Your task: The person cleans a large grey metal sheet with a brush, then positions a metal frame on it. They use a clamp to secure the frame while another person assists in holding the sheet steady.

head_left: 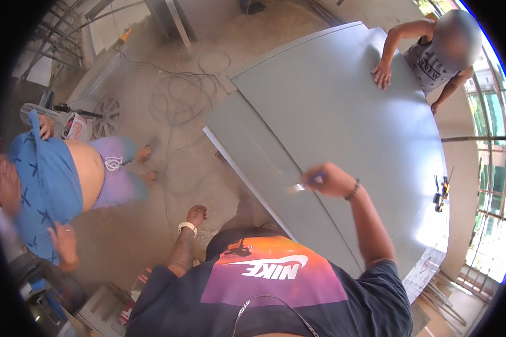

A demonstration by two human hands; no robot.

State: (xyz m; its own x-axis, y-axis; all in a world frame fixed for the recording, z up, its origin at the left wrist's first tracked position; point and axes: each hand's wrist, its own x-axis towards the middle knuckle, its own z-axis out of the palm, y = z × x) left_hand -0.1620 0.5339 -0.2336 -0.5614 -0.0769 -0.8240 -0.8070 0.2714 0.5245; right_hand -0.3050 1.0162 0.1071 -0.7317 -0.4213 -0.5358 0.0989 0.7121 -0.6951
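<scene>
The person wearing the camera leans over a big grey sheet (pixel 343 112) laid flat. The right hand (pixel 330 180) is out over it, fingers pinched shut on a small blue-handled knife (pixel 306 184) whose tip sits on the sheet just left of the knuckles, close to the sheet's near edge. A faint straight line runs along the surface under and beyond that hand. The left hand (pixel 196 214) hangs off to the side, well apart from the sheet, over the dusty floor (pixel 168 185); its fingers look loosely curled with nothing in them, though it is small and I can't be sure.

At the far corner, well beyond the right hand, another person's hand (pixel 382 73) presses flat on the sheet, and a second bystander in a blue shirt (pixel 42 180) stands well to the left of the idle hand.

As I judge it, the work is scoring along that line. To do it well the wrist should stay low, the tool held at a steady angle and drawn in one even stroke. Bringing the free hand onto the sheet near the line would steady it.
</scene>
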